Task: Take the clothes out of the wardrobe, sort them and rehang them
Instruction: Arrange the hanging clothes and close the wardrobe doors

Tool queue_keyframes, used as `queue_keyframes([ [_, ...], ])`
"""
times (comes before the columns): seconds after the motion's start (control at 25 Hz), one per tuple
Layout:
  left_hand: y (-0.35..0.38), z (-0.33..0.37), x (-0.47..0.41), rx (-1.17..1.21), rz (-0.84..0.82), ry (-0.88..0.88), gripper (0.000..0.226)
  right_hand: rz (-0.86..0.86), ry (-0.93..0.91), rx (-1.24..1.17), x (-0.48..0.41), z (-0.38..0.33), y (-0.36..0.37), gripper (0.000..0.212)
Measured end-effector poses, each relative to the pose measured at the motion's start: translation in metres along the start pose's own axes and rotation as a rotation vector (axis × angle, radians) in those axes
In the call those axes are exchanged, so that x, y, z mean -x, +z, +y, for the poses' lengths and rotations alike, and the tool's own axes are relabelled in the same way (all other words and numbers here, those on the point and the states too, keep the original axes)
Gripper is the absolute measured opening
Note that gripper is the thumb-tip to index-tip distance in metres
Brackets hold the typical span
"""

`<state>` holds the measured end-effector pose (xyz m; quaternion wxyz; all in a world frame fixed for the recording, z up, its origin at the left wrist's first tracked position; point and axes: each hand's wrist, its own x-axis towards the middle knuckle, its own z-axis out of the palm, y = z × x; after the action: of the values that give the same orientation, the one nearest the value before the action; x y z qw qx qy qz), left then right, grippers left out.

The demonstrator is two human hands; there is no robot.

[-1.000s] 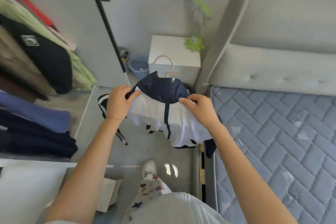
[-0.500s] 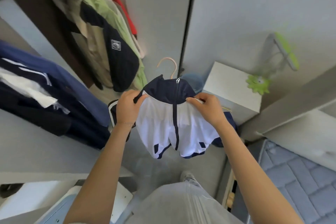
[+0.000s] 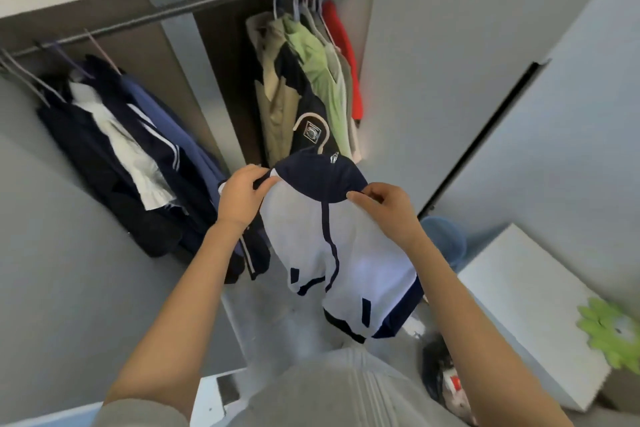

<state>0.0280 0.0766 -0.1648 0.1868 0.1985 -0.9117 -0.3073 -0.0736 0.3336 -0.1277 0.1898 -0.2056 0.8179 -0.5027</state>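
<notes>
Currently, the left hand (image 3: 240, 196) and right hand (image 3: 388, 211) are each pinching a shoulder of the jacket (image 3: 346, 246). It is hanging from a hanger (image 3: 327, 132), in front of the open wardrobe (image 3: 187, 80) and below the rail (image 3: 207, 0). Other clothes (image 3: 322, 73) are hanging there in two groups.

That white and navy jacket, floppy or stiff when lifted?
Probably floppy: the jacket drapes limply below the left hand and right hand. Likely light: a pinch at each shoulder carries it. Its loose hem may sway.
</notes>
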Motion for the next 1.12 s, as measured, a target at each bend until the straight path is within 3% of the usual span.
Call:
queue_keyframes([
  [0.28, -0.014, 0.003, -0.082, -0.075, 0.067, -0.113, 0.036, -0.025, -0.06, -0.049, -0.1, -0.029, -0.009, 0.041],
  [0.52, -0.018, -0.019, -0.12, -0.206, 0.247, -0.074, 0.042, 0.014, -0.077, -0.03, -0.179, -0.054, 0.013, 0.04],
  [1.12, -0.021, -0.091, -0.189, -0.317, 0.21, -0.146, 0.046, 0.191, 0.003, -0.241, -0.347, -0.112, 0.113, 0.033],
])
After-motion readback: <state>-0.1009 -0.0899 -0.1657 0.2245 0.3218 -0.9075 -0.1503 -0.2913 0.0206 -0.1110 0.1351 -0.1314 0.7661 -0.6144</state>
